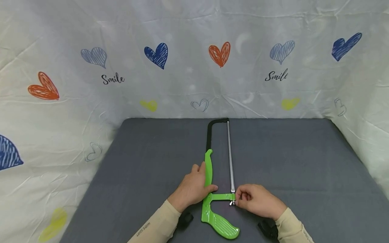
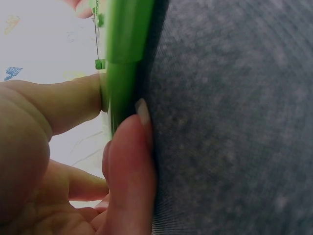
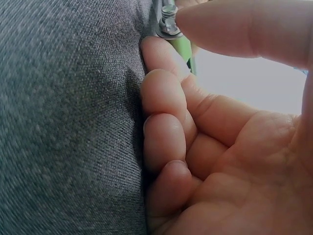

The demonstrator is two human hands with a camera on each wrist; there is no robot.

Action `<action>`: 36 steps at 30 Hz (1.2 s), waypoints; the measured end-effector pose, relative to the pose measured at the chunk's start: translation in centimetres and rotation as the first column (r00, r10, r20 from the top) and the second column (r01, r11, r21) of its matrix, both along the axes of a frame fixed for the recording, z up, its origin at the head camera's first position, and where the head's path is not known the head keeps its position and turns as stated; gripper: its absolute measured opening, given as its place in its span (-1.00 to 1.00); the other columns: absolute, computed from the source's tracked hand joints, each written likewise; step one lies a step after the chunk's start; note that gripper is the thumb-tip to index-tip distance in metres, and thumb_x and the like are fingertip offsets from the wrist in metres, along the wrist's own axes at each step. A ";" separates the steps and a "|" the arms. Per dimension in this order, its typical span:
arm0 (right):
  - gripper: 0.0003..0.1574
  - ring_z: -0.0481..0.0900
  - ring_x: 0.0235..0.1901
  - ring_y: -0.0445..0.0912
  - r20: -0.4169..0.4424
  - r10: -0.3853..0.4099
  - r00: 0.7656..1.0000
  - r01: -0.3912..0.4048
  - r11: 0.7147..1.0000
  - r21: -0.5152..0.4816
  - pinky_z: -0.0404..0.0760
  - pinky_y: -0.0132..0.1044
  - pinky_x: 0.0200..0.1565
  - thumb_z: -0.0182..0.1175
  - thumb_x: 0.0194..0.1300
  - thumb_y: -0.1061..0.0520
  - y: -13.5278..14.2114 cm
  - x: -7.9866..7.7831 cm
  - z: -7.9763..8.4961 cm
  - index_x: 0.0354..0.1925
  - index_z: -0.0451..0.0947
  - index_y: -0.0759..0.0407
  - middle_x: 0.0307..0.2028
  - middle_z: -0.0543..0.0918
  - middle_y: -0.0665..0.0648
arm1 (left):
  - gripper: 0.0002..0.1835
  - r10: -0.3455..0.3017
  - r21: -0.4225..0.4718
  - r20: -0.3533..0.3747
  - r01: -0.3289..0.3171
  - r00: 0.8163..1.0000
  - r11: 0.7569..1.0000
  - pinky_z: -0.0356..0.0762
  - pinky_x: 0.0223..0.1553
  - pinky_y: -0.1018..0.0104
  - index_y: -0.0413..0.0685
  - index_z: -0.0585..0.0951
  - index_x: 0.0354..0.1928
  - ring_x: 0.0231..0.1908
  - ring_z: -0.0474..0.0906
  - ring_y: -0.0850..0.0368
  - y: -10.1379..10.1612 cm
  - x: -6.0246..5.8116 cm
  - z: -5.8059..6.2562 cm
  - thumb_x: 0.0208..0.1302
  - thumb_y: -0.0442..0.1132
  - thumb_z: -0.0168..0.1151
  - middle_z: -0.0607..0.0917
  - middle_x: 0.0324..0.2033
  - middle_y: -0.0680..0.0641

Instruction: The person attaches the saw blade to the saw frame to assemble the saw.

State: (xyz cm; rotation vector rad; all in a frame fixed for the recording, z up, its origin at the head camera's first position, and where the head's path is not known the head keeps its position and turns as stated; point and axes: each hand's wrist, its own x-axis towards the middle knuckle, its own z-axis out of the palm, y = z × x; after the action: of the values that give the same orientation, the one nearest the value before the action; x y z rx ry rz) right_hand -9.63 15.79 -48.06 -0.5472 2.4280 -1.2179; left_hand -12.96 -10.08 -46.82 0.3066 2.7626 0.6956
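A hacksaw (image 1: 208, 173) lies on the grey cloth, its green handle toward me and its black bow at the far end. My left hand (image 1: 192, 187) grips the green frame above the handle, thumb across it; the left wrist view shows thumb and fingers on either side of the green frame (image 2: 127, 34). The metal blade (image 1: 230, 155) runs along the right side. At its near end, beside a silver wing nut (image 1: 232, 203), is my right hand (image 1: 258, 200). Thumb and index finger pinch around the wing nut (image 3: 168, 22) in the right wrist view, the other fingers curled on the cloth.
Grey cloth (image 1: 146, 162) covers the table. A white sheet printed with hearts (image 1: 188, 81) hangs behind and at both sides. Black wrist devices sit under both sleeves, one beside the left cuff (image 1: 173, 207).
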 end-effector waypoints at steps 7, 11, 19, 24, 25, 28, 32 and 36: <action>-0.90 0.34 -0.61 -0.34 -0.007 -0.002 1.000 0.002 1.000 0.002 0.34 -0.39 -0.46 0.40 0.34 0.12 0.1 0.0 0.0 -0.33 0.67 -0.07 -0.57 0.44 -0.16 | 0.13 -0.002 0.006 -0.005 0.003 1.000 1.000 0.58 -0.34 0.13 -0.35 0.10 0.69 -0.44 0.52 -0.02 0.0 0.0 -0.2 0.39 0.12 0.50 0.44 0.32 -0.44; -0.90 0.35 -0.61 -0.34 -0.013 0.006 1.000 -0.005 1.000 0.010 0.35 -0.39 -0.46 0.41 0.35 0.12 0.1 0.0 0.0 -0.32 0.67 -0.05 -0.56 0.45 -0.16 | 0.14 0.004 0.008 0.007 -0.004 1.000 1.000 0.58 -0.33 0.12 -0.34 0.10 0.70 -0.42 0.53 -0.03 0.1 0.0 -0.1 0.38 0.12 0.51 0.43 0.34 -0.43; -0.86 0.34 -0.61 -0.34 -0.034 0.014 0.999 -0.014 1.000 0.024 0.34 -0.39 -0.46 0.44 0.37 0.10 0.0 0.1 -0.1 -0.32 0.66 -0.07 -0.56 0.44 -0.17 | 0.13 -0.004 0.003 0.003 0.004 1.000 1.000 0.56 -0.37 0.16 -0.34 0.10 0.70 -0.46 0.51 0.00 0.0 0.1 0.0 0.39 0.11 0.50 0.44 0.33 -0.45; -0.84 0.33 -0.62 -0.33 -0.037 0.006 0.999 -0.005 0.999 0.032 0.32 -0.39 -0.48 0.43 0.38 0.11 -0.1 0.1 -0.1 -0.34 0.65 -0.07 -0.58 0.42 -0.17 | 0.12 -0.009 -0.001 0.000 0.009 1.000 1.000 0.55 -0.39 0.17 -0.33 0.10 0.70 -0.47 0.51 0.00 0.0 0.1 0.0 0.40 0.11 0.50 0.45 0.30 -0.44; -0.84 0.32 -0.62 -0.33 -0.035 0.005 0.999 -0.004 0.999 0.034 0.32 -0.39 -0.48 0.43 0.38 0.12 -0.1 0.2 -0.1 -0.34 0.64 -0.07 -0.58 0.42 -0.17 | 0.12 -0.010 -0.003 0.000 0.010 1.000 1.000 0.55 -0.39 0.17 -0.33 0.10 0.70 -0.47 0.51 0.00 0.0 0.1 0.0 0.40 0.11 0.50 0.45 0.30 -0.44; -0.83 0.32 -0.62 -0.33 -0.030 0.008 1.000 -0.007 0.999 0.037 0.32 -0.39 -0.48 0.43 0.39 0.12 -0.2 0.2 -0.2 -0.34 0.64 -0.07 -0.58 0.42 -0.17 | 0.12 -0.011 -0.007 0.002 0.011 1.000 1.000 0.55 -0.40 0.18 -0.33 0.10 0.70 -0.48 0.51 0.00 0.0 0.0 -0.1 0.40 0.11 0.50 0.45 0.29 -0.44; -0.82 0.32 -0.60 -0.34 -0.055 0.024 0.998 -0.021 0.999 0.049 0.33 -0.40 -0.46 0.35 0.38 0.22 -0.1 0.0 -0.2 -0.33 0.65 -0.07 -0.56 0.43 -0.17 | 0.12 -0.002 -0.004 0.004 0.002 1.000 1.000 0.54 -0.39 0.18 -0.33 0.10 0.70 -0.47 0.51 0.00 0.0 0.0 -0.1 0.40 0.11 0.50 0.45 0.28 -0.44; -0.80 0.34 -0.58 -0.32 -0.037 0.012 0.999 -0.010 0.999 0.054 0.34 -0.39 -0.45 0.24 0.39 0.25 -0.2 0.0 0.1 -0.32 0.68 -0.05 -0.54 0.45 -0.15 | 0.12 0.002 -0.001 0.002 -0.002 1.000 1.000 0.54 -0.38 0.17 -0.34 0.10 0.70 -0.45 0.51 -0.01 0.0 0.0 -0.1 0.39 0.11 0.50 0.46 0.27 -0.43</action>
State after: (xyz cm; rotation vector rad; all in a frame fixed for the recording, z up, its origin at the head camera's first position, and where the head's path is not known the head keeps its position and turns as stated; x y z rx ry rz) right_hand -9.60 15.59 -47.98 -0.5716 2.4774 -1.1449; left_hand -12.95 -10.08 -46.94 0.3034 2.7614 0.6943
